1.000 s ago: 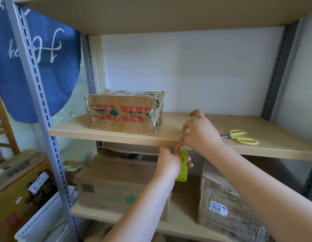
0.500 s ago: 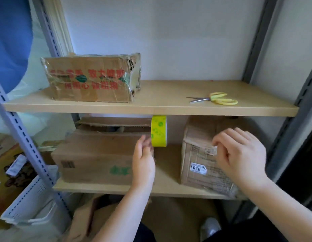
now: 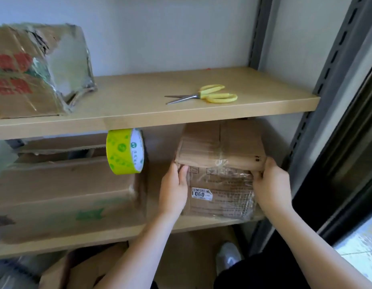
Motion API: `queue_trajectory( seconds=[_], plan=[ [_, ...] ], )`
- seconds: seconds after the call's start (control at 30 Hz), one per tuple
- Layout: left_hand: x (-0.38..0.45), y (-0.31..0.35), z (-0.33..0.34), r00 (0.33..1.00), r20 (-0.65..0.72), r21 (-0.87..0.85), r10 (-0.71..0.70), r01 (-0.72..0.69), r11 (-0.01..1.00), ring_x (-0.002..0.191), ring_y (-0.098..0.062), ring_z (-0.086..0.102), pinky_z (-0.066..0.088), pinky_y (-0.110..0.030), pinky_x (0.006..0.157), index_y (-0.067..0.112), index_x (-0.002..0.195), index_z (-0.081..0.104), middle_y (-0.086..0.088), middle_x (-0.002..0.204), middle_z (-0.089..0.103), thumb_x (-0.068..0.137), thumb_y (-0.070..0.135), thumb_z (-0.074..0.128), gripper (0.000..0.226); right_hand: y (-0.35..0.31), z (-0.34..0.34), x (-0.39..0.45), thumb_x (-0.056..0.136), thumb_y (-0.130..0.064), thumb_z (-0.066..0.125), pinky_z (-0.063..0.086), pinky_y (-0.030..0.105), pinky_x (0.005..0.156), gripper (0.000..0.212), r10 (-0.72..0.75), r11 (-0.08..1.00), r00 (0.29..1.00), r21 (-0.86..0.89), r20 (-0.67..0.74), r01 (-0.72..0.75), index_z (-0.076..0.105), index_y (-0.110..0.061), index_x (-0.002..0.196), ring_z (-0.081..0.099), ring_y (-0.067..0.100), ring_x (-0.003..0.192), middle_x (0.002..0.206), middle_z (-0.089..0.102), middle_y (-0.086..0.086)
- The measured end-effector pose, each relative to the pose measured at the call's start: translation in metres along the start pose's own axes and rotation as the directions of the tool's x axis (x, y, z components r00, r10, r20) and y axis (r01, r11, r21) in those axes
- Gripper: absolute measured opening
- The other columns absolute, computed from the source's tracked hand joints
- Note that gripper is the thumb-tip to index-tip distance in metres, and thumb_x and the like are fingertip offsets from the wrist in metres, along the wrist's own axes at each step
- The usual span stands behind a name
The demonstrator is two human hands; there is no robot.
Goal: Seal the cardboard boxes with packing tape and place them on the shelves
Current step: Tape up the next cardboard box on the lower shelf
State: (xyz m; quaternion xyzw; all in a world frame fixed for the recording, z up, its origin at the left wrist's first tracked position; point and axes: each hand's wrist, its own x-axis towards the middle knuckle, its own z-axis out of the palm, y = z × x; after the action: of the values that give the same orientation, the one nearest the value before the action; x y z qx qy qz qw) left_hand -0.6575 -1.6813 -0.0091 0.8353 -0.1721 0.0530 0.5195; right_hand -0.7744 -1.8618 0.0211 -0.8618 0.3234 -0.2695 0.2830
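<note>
A small cardboard box (image 3: 220,163) with a white "1060" label stands on the lower shelf (image 3: 122,230) at the right. My left hand (image 3: 174,188) holds its left front edge, thumb on the front face. My right hand (image 3: 271,184) grips its right front corner. A yellow-green roll of packing tape (image 3: 124,152) hangs by its tape end from the front edge of the upper shelf (image 3: 139,119). A taped box with red print (image 3: 35,69) sits on the upper shelf at the left. Yellow-handled scissors (image 3: 206,95) lie on the upper shelf to the right.
A long cardboard box (image 3: 62,197) fills the left of the lower shelf, with flat cardboard (image 3: 62,144) behind it. A dark metal upright (image 3: 318,97) and a dark frame bound the right side. More cardboard (image 3: 93,268) and my shoe (image 3: 229,257) are on the floor below.
Both hands left the tape and the upper shelf edge, dropped to the lower shelf and took hold of the small labelled box. The tape roll now hangs free. The view swung down and right.
</note>
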Motion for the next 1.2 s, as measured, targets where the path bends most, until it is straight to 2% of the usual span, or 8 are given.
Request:
queue_trajectory(
  seconds=[0.07,0.17,0.27,0.37,0.5,0.9,1.03,1.2],
  plan=[
    [-0.002,-0.003,0.001,0.998,-0.06,0.014,0.007,-0.006,1.0,0.093,-0.029,0.063,0.046,-0.034,0.075,0.014,0.089,0.052,-0.006,0.093,0.067,0.103,0.028,0.047,0.021,0.003,0.0,0.001,0.097,-0.013,0.056,0.035,0.028,0.053,0.033,-0.046,0.998,0.999,-0.041,-0.004,0.046,0.047,-0.004,0.128,0.047,0.018,0.064,0.095,0.068,0.014],
    [0.004,-0.007,-0.007,0.998,0.045,0.057,0.032,-0.035,0.998,0.106,-0.02,0.064,0.051,-0.035,0.085,0.015,0.125,0.053,0.004,0.111,0.067,0.101,0.032,0.049,0.03,0.013,-0.006,-0.002,0.088,-0.042,0.069,0.045,0.016,0.068,0.085,-0.065,0.997,0.983,0.049,0.174,0.057,0.021,-0.014,0.153,0.061,0.014,0.089,0.115,0.065,0.0],
    [0.006,-0.005,-0.023,0.967,0.223,-0.063,0.122,-0.11,0.992,0.115,-0.007,0.06,0.047,-0.026,0.091,0.048,0.154,-0.007,0.015,0.13,0.059,0.093,0.034,0.065,0.095,0.021,-0.008,-0.001,0.074,-0.053,0.075,0.041,0.02,0.091,0.126,-0.066,0.987,0.947,0.158,0.313,0.017,-0.021,-0.033,0.154,0.056,0.019,0.124,0.147,0.048,-0.006],
    [0.015,-0.002,-0.028,0.938,0.254,0.025,0.237,-0.251,0.968,0.119,0.0,0.057,0.046,-0.021,0.097,0.059,0.148,0.015,0.011,0.137,0.057,0.087,0.044,0.07,0.084,0.028,-0.008,0.005,0.081,-0.043,0.075,0.046,0.015,0.071,0.116,-0.139,0.983,0.966,0.145,0.216,0.109,-0.018,-0.047,0.151,0.065,0.008,0.089,0.117,0.057,-0.018],
    [0.019,-0.004,-0.017,0.939,0.137,0.111,0.316,-0.331,0.937,0.054,-0.01,0.044,0.037,-0.018,0.054,0.044,0.138,0.05,0.008,0.059,0.04,0.088,0.038,0.069,0.053,0.032,-0.005,0.013,0.089,-0.038,0.068,0.042,0.007,0.064,0.073,-0.189,0.974,0.976,0.148,0.112,0.172,0.028,-0.043,0.151,0.06,-0.004,0.076,0.091,0.062,-0.019],
    [0.017,-0.007,-0.016,0.943,0.098,0.116,0.318,-0.329,0.937,0.05,-0.008,0.052,0.05,-0.026,0.056,0.045,0.138,0.051,0.009,0.081,0.071,0.097,0.026,0.06,0.046,0.035,0.006,0.011,0.099,-0.024,0.057,0.056,0.027,0.062,0.063,-0.205,0.972,0.977,0.127,0.062,0.196,0.026,-0.043,0.15,0.065,0.011,0.07,0.095,0.07,0.002],
    [0.011,-0.006,-0.023,0.941,0.19,0.061,0.279,-0.295,0.953,0.059,-0.007,0.048,0.042,-0.022,0.059,0.054,0.144,0.036,0.01,0.072,0.05,0.089,0.051,0.062,0.06,0.037,-0.008,0.007,0.092,-0.053,0.054,0.052,0.026,0.09,0.073,-0.164,0.94,0.963,0.33,0.213,0.087,0.013,-0.05,0.152,0.064,0.012,0.108,0.122,0.065,-0.008],
    [0.013,-0.019,-0.009,0.967,0.25,-0.303,-0.052,0.129,0.944,0.126,0.001,0.05,0.038,-0.027,0.11,0.041,0.155,0.012,0.024,0.137,0.049,0.083,0.052,0.072,0.095,0.039,0.002,0.013,0.087,-0.059,0.057,0.034,0.027,0.104,0.09,-0.019,0.878,0.938,0.454,0.346,-0.149,0.005,-0.038,0.157,0.048,0.012,0.129,0.141,0.051,-0.014]
  ],
)
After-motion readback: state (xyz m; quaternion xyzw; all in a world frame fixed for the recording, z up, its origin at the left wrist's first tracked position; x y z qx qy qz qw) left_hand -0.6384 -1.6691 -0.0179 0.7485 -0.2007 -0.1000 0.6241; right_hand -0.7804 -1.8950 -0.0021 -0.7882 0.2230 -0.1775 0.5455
